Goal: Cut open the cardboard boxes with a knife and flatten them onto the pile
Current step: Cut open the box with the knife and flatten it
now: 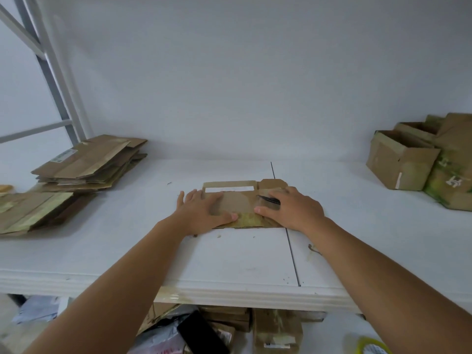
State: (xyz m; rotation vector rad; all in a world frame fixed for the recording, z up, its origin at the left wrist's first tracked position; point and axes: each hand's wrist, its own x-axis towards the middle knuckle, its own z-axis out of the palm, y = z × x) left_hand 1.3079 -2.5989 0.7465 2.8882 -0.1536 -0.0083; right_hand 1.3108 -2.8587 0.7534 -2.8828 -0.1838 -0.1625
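Both hands press flat on a flattened brown cardboard box (237, 203) at mid-desk; right grip has a dark knife (268, 199) tucked under its fingers.

Left hand (204, 210) lies palm-down, fingers straight and spread, on the box's left half, thumb tip on its near edge. Right hand (291, 209) lies on the box's right end, fingers laid over the knife, blade pointing left on the cardboard; can't tell if the fingers curl round the handle. Box lies flat on the white desk (229, 256), white label strip on its far flap, yellowish stain near front edge. Pile of flattened brown cardboard sheets (86, 163) at far left of desk, well apart. Uncut brown cardboard boxes (408, 159) stand at far right by the wall. Thin dark seam (293, 259) runs front to back across desk, passing under the box's right end.
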